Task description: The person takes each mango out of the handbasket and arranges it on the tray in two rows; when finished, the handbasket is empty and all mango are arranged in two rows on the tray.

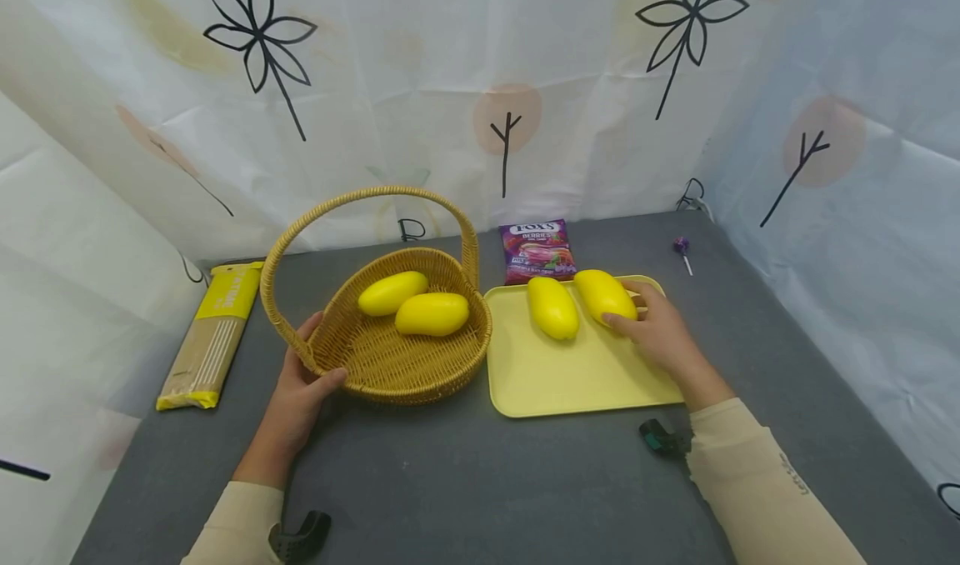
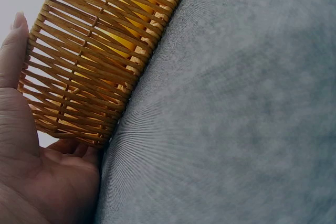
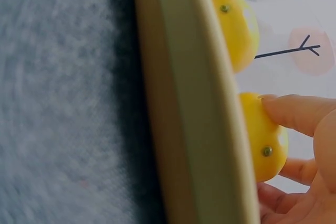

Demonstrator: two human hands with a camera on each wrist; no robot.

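Observation:
My left hand (image 1: 302,388) grips the left side of a wicker basket (image 1: 405,382). Its thumb lies over the rim near the base of the handle, and in the left wrist view the fingers go behind the woven wall (image 2: 79,66). Two yellow mangoes lie inside the basket, one mango (image 1: 392,292) behind the other mango (image 1: 432,314). On a pale yellow tray (image 1: 555,382) lie two more, a left mango (image 1: 553,307) and a right mango (image 1: 602,294). My right hand (image 1: 660,332) holds the right one between thumb and fingers; the right wrist view shows this mango (image 3: 265,140) at the tray's edge.
Behind the tray lies a purple candy bag (image 1: 537,252). A small purple lollipop (image 1: 682,250) is at the back right. Left of the basket lies a yellow-and-clear noodle pack (image 1: 213,336). Patterned white sheets (image 1: 420,90) stand round the grey table (image 1: 480,490).

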